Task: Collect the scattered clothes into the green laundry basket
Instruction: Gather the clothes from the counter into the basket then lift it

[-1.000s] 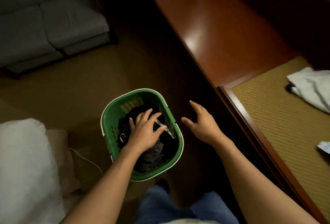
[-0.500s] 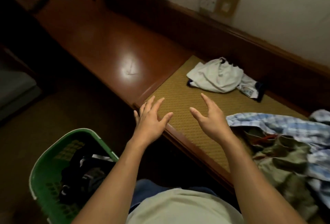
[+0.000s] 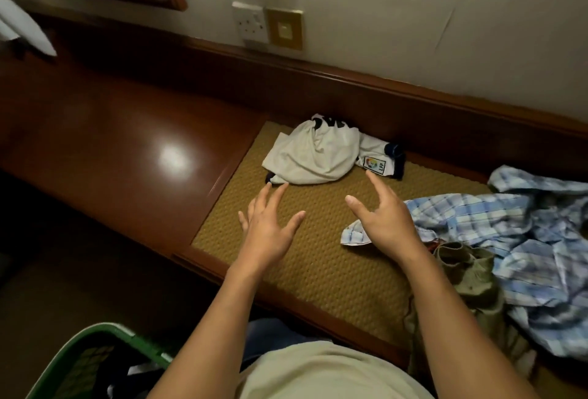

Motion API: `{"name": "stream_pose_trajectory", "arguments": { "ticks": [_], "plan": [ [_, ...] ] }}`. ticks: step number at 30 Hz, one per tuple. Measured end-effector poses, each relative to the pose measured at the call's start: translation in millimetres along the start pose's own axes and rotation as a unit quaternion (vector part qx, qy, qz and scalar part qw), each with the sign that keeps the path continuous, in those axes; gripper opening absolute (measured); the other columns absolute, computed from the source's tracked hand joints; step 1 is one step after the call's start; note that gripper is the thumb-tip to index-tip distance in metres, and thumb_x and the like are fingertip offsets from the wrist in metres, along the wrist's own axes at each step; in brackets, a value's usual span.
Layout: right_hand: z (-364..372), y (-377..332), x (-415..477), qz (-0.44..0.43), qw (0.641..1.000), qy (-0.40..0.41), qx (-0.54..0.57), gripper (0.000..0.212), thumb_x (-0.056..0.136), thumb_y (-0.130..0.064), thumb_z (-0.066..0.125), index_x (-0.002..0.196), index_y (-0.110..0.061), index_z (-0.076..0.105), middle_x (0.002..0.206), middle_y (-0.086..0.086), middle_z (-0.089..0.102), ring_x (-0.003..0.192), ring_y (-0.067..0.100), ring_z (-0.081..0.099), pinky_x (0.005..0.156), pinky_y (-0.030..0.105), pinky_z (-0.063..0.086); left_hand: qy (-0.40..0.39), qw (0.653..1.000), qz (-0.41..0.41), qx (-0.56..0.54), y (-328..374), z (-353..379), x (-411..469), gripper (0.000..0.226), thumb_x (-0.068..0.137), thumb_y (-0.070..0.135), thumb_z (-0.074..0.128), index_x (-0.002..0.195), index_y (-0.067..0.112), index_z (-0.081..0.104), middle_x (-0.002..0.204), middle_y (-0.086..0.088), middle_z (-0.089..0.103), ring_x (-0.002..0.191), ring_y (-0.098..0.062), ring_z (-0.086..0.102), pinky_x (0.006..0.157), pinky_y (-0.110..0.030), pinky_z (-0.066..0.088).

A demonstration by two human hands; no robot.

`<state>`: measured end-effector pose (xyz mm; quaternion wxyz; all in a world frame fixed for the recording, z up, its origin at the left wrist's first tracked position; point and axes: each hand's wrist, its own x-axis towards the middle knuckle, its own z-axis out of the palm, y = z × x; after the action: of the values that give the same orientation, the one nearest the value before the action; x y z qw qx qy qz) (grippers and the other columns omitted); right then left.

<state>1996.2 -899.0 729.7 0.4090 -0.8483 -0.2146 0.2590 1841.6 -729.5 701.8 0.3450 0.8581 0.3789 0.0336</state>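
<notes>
Left hand (image 3: 267, 233) & right hand (image 3: 385, 223), fingers spread, empty, near white shirt (image 3: 315, 156), long axis left-right.

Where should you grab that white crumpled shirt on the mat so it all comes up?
Probably the raised, bunched folds in the middle of the white jersey, coming from above on the near side. A wooden rail stands close behind it, and its near edge lies flat on the woven mat, giving little to pinch. The left hand and right hand are both open near that side.

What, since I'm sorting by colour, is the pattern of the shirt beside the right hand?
The shirt is blue-and-white plaid, head view.
</notes>
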Motion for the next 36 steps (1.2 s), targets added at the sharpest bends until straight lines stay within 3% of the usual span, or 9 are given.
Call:
{"name": "stream_pose_trajectory", "arguments": {
  "ticks": [6,11,18,21,24,28,31,34,36],
  "plan": [
    [-11.2,10.0,47.2,0.065,0.997,0.022,0.028,0.072,0.094,-0.052,0.060,0.156,-0.041,0.025,0.164,-0.003,0.026,0.148,0.021,0.029,0.112,0.042,0.034,-0.060,0.998,0.003,0.015,10.0,10.5,76.9,0.070,0.092,0.063,0.055,0.154,0.044,0.028,0.167,0.004,0.015,0.154,-0.022,0.011,0.123,-0.060,0.005],
    [-7.2,34.4,100.7,0.129,0.991,0.036,0.028,0.070,0.096,-0.047,0.060,0.156,-0.039,0.024,0.164,-0.001,0.025,0.148,0.024,0.030,0.111,0.043,0.035,-0.051,0.996,-0.052,-0.047,5.1,30.8,168.6,0.079,0.087,0.059,0.067,0.154,0.034,0.032,0.164,-0.008,0.021,0.150,-0.032,0.022,0.119,-0.054,0.028],
    [16.3,83.8,213.5,0.157,0.985,0.065,-0.029,0.080,0.092,-0.033,0.071,0.158,-0.027,0.027,0.164,0.010,0.022,0.147,0.032,0.030,0.117,0.044,0.034,-0.093,0.974,-0.196,-0.058,9.0,70.4,269.8,0.114,0.077,0.067,0.073,0.159,0.033,0.002,0.168,-0.009,-0.002,0.152,-0.040,0.002,0.119,-0.064,0.013],
    [36.5,97.1,239.3,0.171,0.971,0.017,-0.166,0.082,0.090,-0.043,0.070,0.157,-0.036,0.024,0.169,0.008,0.003,0.153,0.035,0.010,0.121,0.051,0.022,-0.110,0.975,-0.168,0.092,0.2,96.8,270.1,0.095,0.081,0.066,0.068,0.155,0.035,0.016,0.165,-0.008,-0.001,0.149,-0.041,0.001,0.116,-0.067,0.009],
    [57.5,99.4,236.8,0.108,0.949,0.054,-0.292,0.052,0.089,-0.032,0.070,0.139,-0.029,0.055,0.158,0.010,0.032,0.141,0.038,0.030,0.109,0.054,0.032,-0.056,0.983,-0.126,0.123,-5.3,107.3,261.7,0.071,0.088,0.053,0.065,0.147,0.025,0.035,0.157,-0.013,0.022,0.142,-0.042,0.017,0.113,-0.061,0.016],
    [69.6,93.3,225.6,0.053,0.977,0.115,-0.170,0.030,0.086,-0.001,0.065,0.113,-0.011,0.073,0.115,0.009,0.067,0.107,0.032,0.059,0.087,0.039,0.051,-0.028,0.995,-0.077,0.055,-16.5,100.4,254.4,0.051,0.089,0.024,0.064,0.137,0.016,0.049,0.134,-0.011,0.047,0.124,-0.039,0.043,0.104,-0.053,0.034],
    [64.1,78.0,208.0,0.121,0.989,0.072,-0.039,0.028,0.091,-0.005,0.066,0.116,-0.015,0.073,0.109,0.002,0.071,0.097,0.018,0.066,0.075,0.024,0.047,0.041,0.997,-0.038,-0.054,-11.9,80.0,242.0,0.041,0.084,0.000,0.062,0.123,0.007,0.058,0.116,-0.011,0.052,0.103,-0.026,0.053,0.084,-0.031,0.041],
    [62.5,59.8,177.7,0.128,0.990,0.019,0.061,0.023,0.092,-0.012,0.069,0.111,-0.024,0.076,0.093,-0.015,0.070,0.081,-0.006,0.062,0.064,0.015,0.044,0.121,0.991,-0.001,-0.064,-5.7,60.1,226.7,0.052,0.075,-0.012,0.060,0.123,0.009,0.059,0.115,-0.007,0.047,0.100,-0.020,0.048,0.082,-0.031,0.042],
    [64.0,47.4,158.7,0.120,0.984,0.051,0.122,0.022,0.090,-0.017,0.072,0.109,-0.027,0.077,0.092,-0.021,0.072,0.084,-0.006,0.065,0.070,0.018,0.050,0.133,0.988,0.070,-0.012,-4.2,54.7,209.6,0.058,0.067,-0.015,0.061,0.119,0.011,0.060,0.121,-0.009,0.047,0.108,-0.026,0.046,0.081,-0.035,0.046]
  ]
}}
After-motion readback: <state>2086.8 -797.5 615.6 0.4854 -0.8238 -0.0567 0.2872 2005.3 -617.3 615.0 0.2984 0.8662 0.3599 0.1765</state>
